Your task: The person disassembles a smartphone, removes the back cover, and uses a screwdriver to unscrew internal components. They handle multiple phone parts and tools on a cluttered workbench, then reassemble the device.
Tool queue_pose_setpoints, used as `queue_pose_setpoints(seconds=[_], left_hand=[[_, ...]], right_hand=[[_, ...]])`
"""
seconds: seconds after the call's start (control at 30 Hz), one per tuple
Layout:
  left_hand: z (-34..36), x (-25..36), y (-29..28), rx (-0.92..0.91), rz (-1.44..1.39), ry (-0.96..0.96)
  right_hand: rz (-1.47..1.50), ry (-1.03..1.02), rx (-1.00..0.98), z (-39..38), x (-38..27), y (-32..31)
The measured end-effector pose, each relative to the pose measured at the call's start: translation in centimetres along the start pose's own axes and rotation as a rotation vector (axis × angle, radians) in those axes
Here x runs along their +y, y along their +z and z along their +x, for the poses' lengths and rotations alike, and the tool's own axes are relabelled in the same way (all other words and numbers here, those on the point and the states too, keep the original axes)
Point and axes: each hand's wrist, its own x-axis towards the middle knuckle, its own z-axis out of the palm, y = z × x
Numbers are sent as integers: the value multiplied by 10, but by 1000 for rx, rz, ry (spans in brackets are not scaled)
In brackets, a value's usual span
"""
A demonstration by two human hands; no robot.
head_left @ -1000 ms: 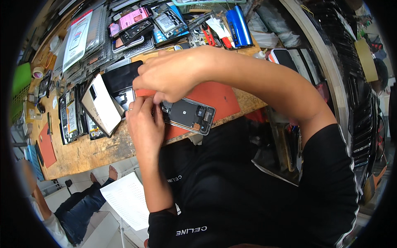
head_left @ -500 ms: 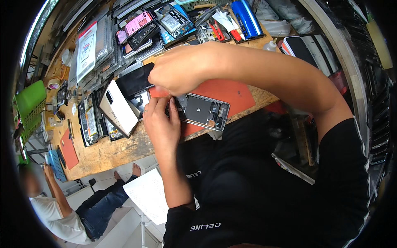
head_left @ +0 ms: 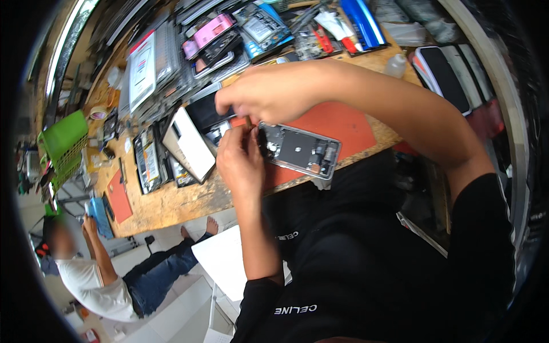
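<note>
An opened phone (head_left: 295, 147) lies on an orange-red mat (head_left: 337, 123), its silver frame and dark inner parts facing up. My left hand (head_left: 241, 157) is closed at the phone's left end, with its curled fingers hiding that edge. Over the same end hangs my right hand (head_left: 266, 94), its fingers bent and pinched together; motion smears them, and what they hold is hidden. A small brownish piece (head_left: 249, 121) shows between the two hands. Just left of my hands are a dark phone screen (head_left: 207, 112) and a white phone cover (head_left: 187, 146).
Stacked phone parts (head_left: 211, 43) and clear packages (head_left: 154, 71) crowd the back. A blue cylinder (head_left: 363, 23) and a small bottle (head_left: 395, 66) stand at the back right. Opened phones (head_left: 150, 163) lie left. Beyond the bench sits another person (head_left: 94, 288).
The whole view has shifted, so the bench appears further right. My right hand has lifted slightly from my left fingers, uncovering the brownish piece. The phone stays on the mat.
</note>
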Motion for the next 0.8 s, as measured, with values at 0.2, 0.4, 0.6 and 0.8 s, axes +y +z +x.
queue_pose_setpoints(seconds=[0.2, 0.4, 0.6, 0.8], left_hand=[[-5, -16, -54, 153, 7, 8], [-27, -7, -54, -143, -104, -58], [-25, 10, -36, -322, 64, -16], [-4, 21, -34, -399, 85, 57]], right_hand=[[168, 218, 486, -17, 25, 9], [-157, 149, 435, -31, 47, 36], [-411, 175, 332, -51, 52, 67], [-341, 194, 354, -56, 50, 65]])
